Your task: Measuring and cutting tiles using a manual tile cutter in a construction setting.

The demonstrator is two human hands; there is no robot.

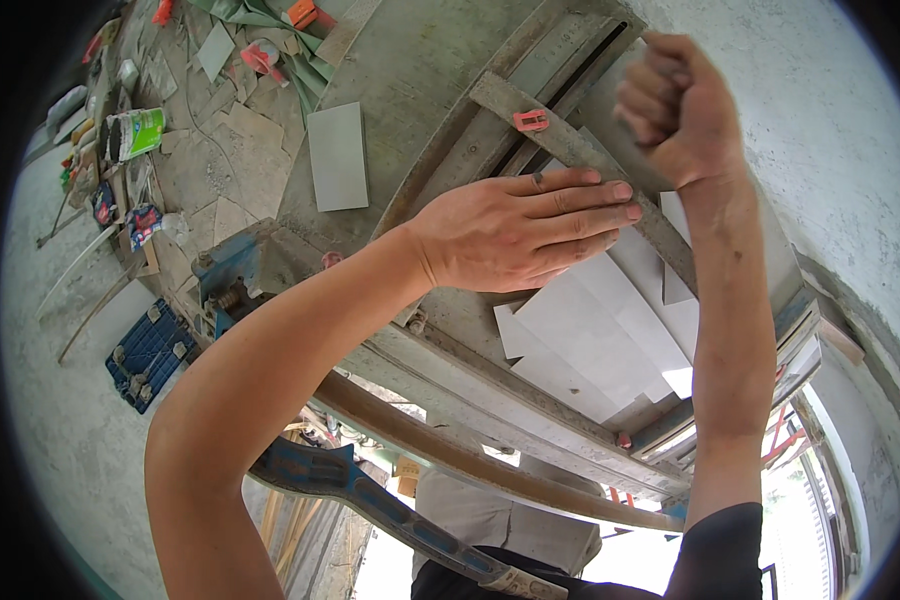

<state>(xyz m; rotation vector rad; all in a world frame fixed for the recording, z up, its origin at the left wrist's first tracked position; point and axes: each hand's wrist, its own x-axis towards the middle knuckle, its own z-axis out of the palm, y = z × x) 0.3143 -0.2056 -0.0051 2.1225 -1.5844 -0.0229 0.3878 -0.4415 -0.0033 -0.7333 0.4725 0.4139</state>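
My left hand (525,228) is stretched flat, fingers together, its tips over a dusty metal crossbar (593,153) of a rail frame; whether they touch it I cannot tell. A small red clip (530,120) sits on that bar. My right hand (675,105) is raised in a fist beside the right-hand wall, near the upper end of a dark slot (595,60); anything inside the fist is hidden. Overlapping pale tiles (585,330) lie in the frame below my left hand. A separate grey tile (338,155) lies to the upper left.
Broken pieces (240,150), a white-and-green bucket (135,133) and a blue plastic case (150,355) lie at the left. A rough wall (820,150) rises at the right. A blue metal bar (390,515) and a brown rail (470,465) run below, toward my body.
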